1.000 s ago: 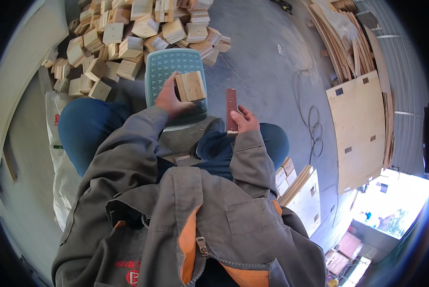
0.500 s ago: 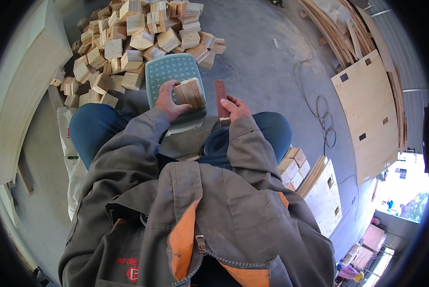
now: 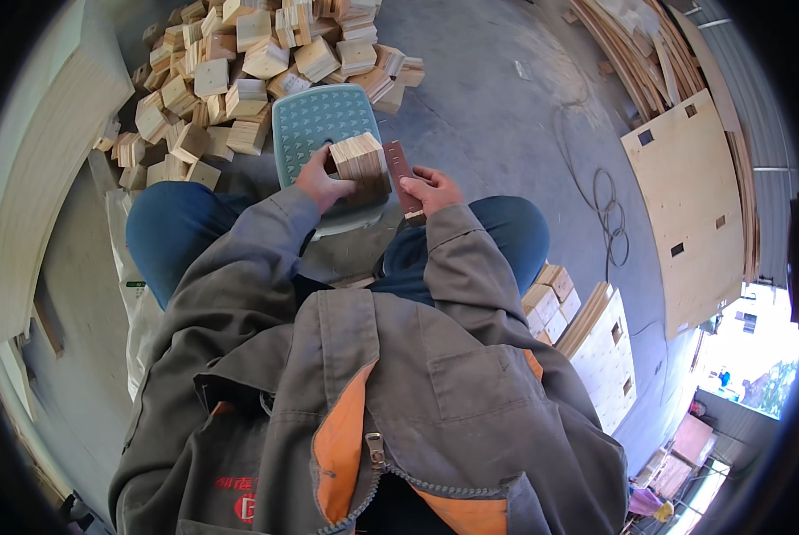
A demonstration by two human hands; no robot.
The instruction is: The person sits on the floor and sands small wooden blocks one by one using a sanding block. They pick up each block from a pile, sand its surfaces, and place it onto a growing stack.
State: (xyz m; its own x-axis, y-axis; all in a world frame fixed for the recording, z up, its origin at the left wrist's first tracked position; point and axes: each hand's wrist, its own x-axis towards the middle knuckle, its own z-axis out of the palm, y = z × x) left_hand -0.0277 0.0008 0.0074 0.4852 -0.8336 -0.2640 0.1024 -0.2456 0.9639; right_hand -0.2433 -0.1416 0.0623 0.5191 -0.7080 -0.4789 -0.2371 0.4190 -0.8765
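- Two hands in view, both mine, both occupied; they work near each other, a little above the middle of the frame.
- Left hand [image 3: 322, 183]: closed around one wood block [image 3: 361, 163], thumb at its near side. Layered edges face up.
- Block's place: upper middle of the frame, in front of one pale teal stool [image 3: 323, 111]. Cannot tell whether it rests on the seat or is held clear.
- Right hand [image 3: 435, 189]: gripping one reddish-brown strip [image 3: 399, 174] by its lower part, thumb laid along it. The strip's upper end is at the block's right side; touching or just short of it, I cannot tell.
- My two knees, in blue trousers [image 3: 181, 232], one each side of the stool's near end.
- One heap of blocks [image 3: 210, 78], upper left to top middle: dozens, too overlapped for a full count.
- Smaller stack of blocks [image 3: 546, 308], right of my right sleeve: at least four.
- Beside that stack, one pale board [image 3: 600, 366] with two holes showing.
- Right side: one large board [image 3: 698, 192], four holes counted. Leaning planks [image 3: 626, 67] above it, several, edges merging.
- One cord [image 3: 606, 214] on the floor, looped, left of the large board.
- One white sack [image 3: 132, 312], left side, below my left knee.
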